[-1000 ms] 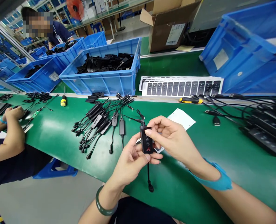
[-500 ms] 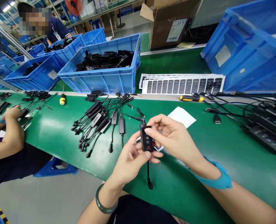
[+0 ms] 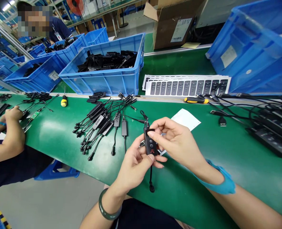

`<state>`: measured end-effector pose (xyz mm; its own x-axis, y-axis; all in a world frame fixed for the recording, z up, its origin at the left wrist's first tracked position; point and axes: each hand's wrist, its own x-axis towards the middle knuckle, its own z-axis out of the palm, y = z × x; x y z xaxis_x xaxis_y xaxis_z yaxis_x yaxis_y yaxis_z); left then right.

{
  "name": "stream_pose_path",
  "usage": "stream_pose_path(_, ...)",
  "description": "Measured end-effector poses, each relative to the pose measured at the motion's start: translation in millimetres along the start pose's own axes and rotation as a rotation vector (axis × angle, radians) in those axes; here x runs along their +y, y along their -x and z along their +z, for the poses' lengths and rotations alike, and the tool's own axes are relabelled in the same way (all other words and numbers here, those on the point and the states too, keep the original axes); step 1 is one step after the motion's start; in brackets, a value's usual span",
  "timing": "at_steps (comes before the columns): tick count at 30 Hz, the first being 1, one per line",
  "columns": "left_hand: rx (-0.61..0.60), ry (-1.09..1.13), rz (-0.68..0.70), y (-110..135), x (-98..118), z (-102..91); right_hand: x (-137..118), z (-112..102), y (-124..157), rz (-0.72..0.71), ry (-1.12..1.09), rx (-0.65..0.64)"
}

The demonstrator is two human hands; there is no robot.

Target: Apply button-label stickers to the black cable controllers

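Observation:
A small black cable controller with plus and minus symbols and red marks on its face is upright in my left hand, whose fingers and thumb wrap its lower end. At its upper end my right hand pinches the edge of a black face label, which stands slightly off the housing. The fingers hide part of the label. A short cable with a black connector hangs below. On the green table, left of my hands, lie several similar controllers with cables.
Printed label sheets lie behind my hands, with a white sheet nearer. A blue bin holds black parts. A yellow-black screwdriver lies near more cabled controllers. A co-worker's arms rest at left.
Almost nothing differs. The controller and its hanging connector have shifted very slightly; both hands keep the same hold.

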<state>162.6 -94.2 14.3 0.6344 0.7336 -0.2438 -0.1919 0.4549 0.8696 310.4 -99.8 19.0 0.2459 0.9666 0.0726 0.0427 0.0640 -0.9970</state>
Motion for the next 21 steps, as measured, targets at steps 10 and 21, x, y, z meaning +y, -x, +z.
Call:
stream_pose_path(10, 0.018, -0.069, 0.019, 0, 0, -0.4, 2, 1, 2, 0.046, 0.028, -0.003)
stream_pose_path(21, -0.003, -0.019, -0.008, -3, 1, -6.4, 7, -11, -6, 0.235, 0.044, -0.287)
